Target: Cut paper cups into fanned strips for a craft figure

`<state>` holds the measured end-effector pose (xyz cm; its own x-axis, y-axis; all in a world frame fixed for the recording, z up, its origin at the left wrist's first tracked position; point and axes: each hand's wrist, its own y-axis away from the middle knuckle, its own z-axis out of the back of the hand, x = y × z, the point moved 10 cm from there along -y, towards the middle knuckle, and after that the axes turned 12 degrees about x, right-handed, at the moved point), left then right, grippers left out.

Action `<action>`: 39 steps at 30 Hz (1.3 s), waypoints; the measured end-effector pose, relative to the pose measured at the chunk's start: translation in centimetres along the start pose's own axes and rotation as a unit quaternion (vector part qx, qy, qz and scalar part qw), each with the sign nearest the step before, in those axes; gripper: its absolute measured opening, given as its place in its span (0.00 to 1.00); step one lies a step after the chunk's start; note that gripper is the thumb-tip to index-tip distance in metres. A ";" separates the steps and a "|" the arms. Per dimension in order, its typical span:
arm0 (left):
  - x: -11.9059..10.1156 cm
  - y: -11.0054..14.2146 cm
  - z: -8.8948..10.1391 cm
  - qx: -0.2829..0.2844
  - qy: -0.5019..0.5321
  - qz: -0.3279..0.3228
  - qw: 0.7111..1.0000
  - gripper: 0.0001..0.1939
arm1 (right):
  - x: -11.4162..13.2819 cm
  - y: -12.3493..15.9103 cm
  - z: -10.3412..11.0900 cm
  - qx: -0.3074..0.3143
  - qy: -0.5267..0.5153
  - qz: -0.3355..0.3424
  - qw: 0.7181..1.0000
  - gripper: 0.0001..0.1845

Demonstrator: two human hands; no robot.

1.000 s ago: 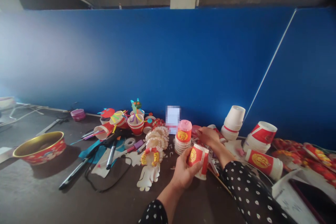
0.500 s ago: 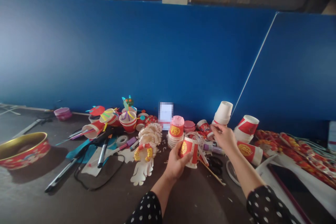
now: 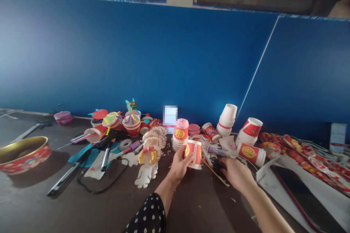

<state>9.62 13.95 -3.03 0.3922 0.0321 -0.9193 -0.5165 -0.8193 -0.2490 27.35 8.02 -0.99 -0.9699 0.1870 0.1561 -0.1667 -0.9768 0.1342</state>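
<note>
My left hand (image 3: 179,165) is closed around a red and white paper cup (image 3: 194,156) with a yellow emblem, held upside down above the table. My right hand (image 3: 237,174) reaches down to the tabletop, its fingers curled on the black handles of a pair of scissors (image 3: 218,165). The scissors' blades cannot be made out. Beside them lie a thin wooden stick (image 3: 218,176) and a purple-labelled tube (image 3: 217,151). Just behind the held cup stands a stack of paper cups (image 3: 181,134) topped with pink.
White cups (image 3: 226,120) and red-white cups (image 3: 250,131) are stacked at the right. A phone (image 3: 303,196) lies on white paper at front right. To the left are cup crafts (image 3: 132,125), a cut-paper chain (image 3: 154,138), pens (image 3: 106,158) and a red-gold tin (image 3: 24,160). A blue partition (image 3: 164,54) rises behind.
My right hand has come down from beside the white cup stack to the scissors on the table. My left hand still holds the cup, turned slightly. The view has shifted a little.
</note>
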 end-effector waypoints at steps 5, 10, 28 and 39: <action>-0.7 0.2 -0.2 0.003 -0.001 -0.007 1.000 0.20 | -0.2 0.7 0.2 0.018 0.027 -0.003 0.999 0.06; -0.8 0.6 0.6 -0.034 -0.025 -0.005 0.999 0.18 | -0.6 1.6 0.5 0.027 0.030 -0.010 0.999 0.05; 1.4 0.1 0.1 -0.002 0.100 0.040 0.994 0.23 | -3.8 3.1 0.9 -0.042 -0.257 -0.045 0.964 0.16; 1.4 0.4 -1.7 0.056 0.237 0.053 0.968 0.24 | 4.3 2.2 -3.1 0.001 -0.641 0.087 0.763 0.14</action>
<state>11.22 12.74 -3.86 0.6252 -0.3366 -0.7042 -0.6411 -0.7360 -0.2173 22.28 6.36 -3.08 -0.0071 0.0046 1.0000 -0.0545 -0.9985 0.0042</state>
